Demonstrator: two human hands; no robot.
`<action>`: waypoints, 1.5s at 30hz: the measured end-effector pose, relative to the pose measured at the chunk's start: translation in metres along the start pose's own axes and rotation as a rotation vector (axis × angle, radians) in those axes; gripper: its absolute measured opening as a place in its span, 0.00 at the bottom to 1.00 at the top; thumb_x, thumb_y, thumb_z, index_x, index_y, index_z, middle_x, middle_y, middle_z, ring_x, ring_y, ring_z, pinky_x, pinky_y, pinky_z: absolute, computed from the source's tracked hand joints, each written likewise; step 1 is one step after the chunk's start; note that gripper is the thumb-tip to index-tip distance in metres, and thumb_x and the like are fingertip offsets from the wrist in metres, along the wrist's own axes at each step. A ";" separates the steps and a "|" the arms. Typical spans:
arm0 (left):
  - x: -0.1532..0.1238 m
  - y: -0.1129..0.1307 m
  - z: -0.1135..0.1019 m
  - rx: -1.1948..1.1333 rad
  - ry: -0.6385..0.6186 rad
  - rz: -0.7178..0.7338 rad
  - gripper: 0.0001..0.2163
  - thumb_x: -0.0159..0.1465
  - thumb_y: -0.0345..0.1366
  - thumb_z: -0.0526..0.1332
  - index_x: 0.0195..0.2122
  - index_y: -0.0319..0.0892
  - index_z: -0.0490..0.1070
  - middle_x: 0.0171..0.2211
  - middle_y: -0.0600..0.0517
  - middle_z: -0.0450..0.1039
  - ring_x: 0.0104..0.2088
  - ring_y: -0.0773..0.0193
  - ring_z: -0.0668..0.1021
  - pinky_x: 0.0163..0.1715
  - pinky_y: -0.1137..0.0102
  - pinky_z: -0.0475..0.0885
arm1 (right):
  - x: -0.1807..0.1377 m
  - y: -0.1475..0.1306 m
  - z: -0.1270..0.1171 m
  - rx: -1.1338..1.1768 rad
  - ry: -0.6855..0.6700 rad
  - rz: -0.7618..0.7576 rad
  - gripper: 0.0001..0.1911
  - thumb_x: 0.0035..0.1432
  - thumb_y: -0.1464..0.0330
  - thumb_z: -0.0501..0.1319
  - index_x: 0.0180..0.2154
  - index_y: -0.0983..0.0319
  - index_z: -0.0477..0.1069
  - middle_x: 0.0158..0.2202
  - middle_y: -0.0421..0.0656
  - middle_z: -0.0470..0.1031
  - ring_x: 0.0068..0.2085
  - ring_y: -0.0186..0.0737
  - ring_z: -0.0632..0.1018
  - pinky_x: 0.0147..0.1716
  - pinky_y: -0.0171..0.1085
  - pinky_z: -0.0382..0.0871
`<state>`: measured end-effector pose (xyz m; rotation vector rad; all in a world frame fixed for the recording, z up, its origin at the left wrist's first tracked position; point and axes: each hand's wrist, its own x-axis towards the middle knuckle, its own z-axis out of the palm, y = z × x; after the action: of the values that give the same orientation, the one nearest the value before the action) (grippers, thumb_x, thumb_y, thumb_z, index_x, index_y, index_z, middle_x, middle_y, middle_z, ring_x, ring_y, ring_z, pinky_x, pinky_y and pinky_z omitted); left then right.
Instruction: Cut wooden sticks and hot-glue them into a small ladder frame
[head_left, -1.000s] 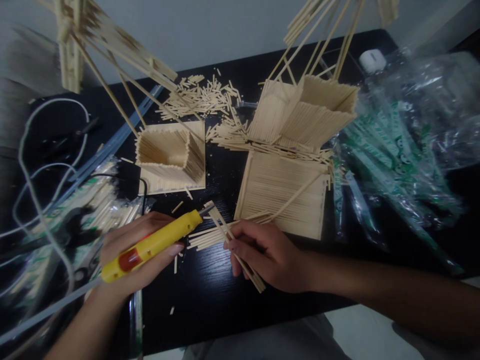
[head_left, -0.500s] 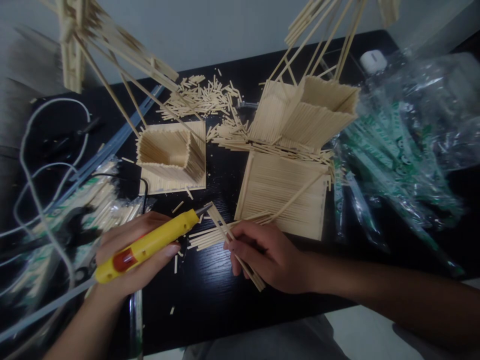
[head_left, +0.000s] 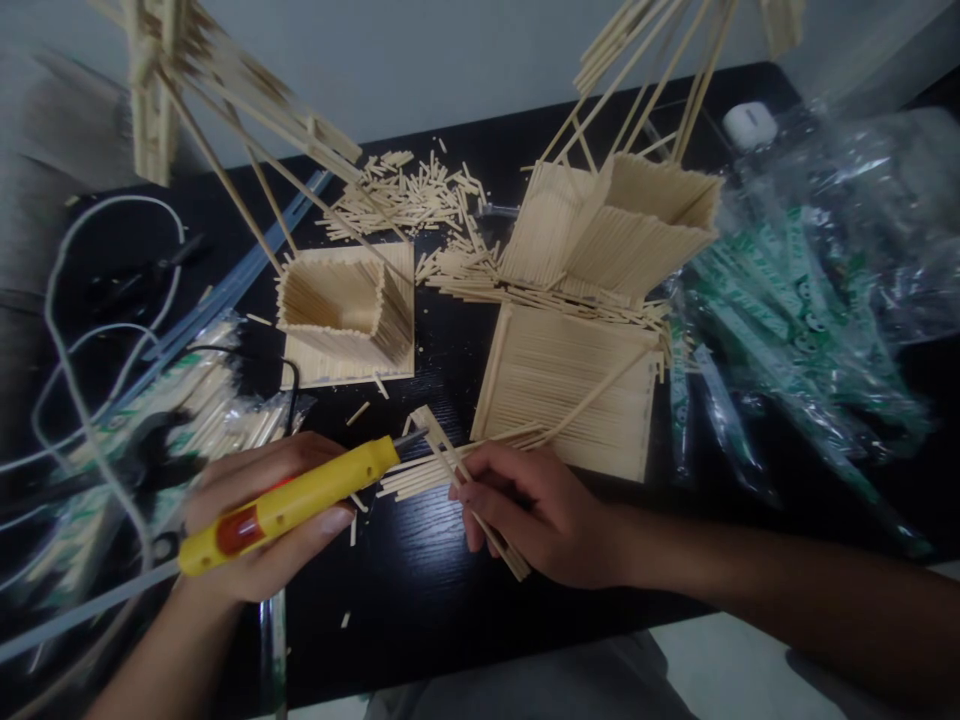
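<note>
Here's the left hand [head_left: 274,560], grip wrapped round a yellow glue gun [head_left: 292,505], its nozzle [head_left: 409,437] right by the end of some wooden sticks [head_left: 448,445], pinched in the right hand's [head_left: 529,510] narrow grip above the dark surface [head_left: 420,620].

Left fingers [head_left: 311,537] grip yellow glue gun [head_left: 315,493]; right fingers [head_left: 499,503] pinch joined sticks [head_left: 433,431].

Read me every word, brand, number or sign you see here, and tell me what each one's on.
No text is clear enough to quote.
Plastic wrappers on the right: green and white print, too blurred to read.
Packaged sticks on the left: green print, too blurred to read.
Yellow glue gun: no lettering I can make out.
</note>
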<state>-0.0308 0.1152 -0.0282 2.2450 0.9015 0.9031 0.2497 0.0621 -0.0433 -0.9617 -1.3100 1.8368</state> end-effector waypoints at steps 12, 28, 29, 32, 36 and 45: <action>-0.018 -0.014 -0.001 0.043 0.050 -0.052 0.10 0.65 0.43 0.71 0.44 0.47 0.79 0.36 0.50 0.82 0.33 0.61 0.83 0.26 0.67 0.80 | -0.001 0.001 -0.001 -0.023 -0.013 -0.002 0.15 0.75 0.60 0.56 0.36 0.61 0.68 0.26 0.39 0.76 0.24 0.31 0.74 0.24 0.30 0.69; -0.005 0.000 0.005 0.111 0.035 -0.051 0.08 0.68 0.44 0.67 0.37 0.45 0.76 0.34 0.52 0.81 0.29 0.65 0.82 0.22 0.72 0.77 | 0.000 0.002 -0.001 0.011 -0.020 0.015 0.14 0.75 0.62 0.57 0.36 0.61 0.68 0.26 0.39 0.75 0.24 0.31 0.74 0.24 0.29 0.68; -0.005 0.000 0.005 0.115 0.035 -0.051 0.09 0.68 0.44 0.67 0.37 0.45 0.76 0.34 0.52 0.81 0.28 0.65 0.82 0.22 0.72 0.76 | 0.000 0.001 -0.001 0.013 -0.022 0.013 0.13 0.75 0.62 0.57 0.36 0.61 0.68 0.25 0.39 0.75 0.24 0.31 0.73 0.24 0.29 0.68; -0.005 -0.001 0.006 0.104 0.047 -0.050 0.09 0.68 0.44 0.67 0.37 0.45 0.76 0.32 0.53 0.81 0.28 0.65 0.83 0.22 0.72 0.77 | 0.001 0.000 -0.001 0.017 -0.021 0.008 0.13 0.74 0.63 0.57 0.35 0.61 0.67 0.25 0.38 0.74 0.23 0.31 0.73 0.24 0.30 0.68; -0.004 -0.003 0.005 0.065 0.054 -0.029 0.08 0.66 0.41 0.69 0.37 0.43 0.76 0.33 0.52 0.81 0.30 0.65 0.83 0.25 0.73 0.77 | 0.001 0.001 -0.001 0.031 -0.023 0.006 0.13 0.74 0.62 0.56 0.35 0.61 0.67 0.25 0.38 0.74 0.23 0.30 0.73 0.23 0.29 0.67; -0.009 -0.006 0.001 0.046 0.039 -0.031 0.04 0.66 0.38 0.68 0.38 0.45 0.77 0.32 0.52 0.81 0.31 0.62 0.83 0.24 0.70 0.78 | 0.000 0.001 -0.002 0.016 -0.012 -0.007 0.14 0.74 0.63 0.57 0.35 0.61 0.68 0.25 0.39 0.75 0.23 0.31 0.73 0.23 0.30 0.67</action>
<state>-0.0373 0.1120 -0.0361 2.2530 0.9817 0.9237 0.2508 0.0629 -0.0442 -0.9386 -1.3021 1.8478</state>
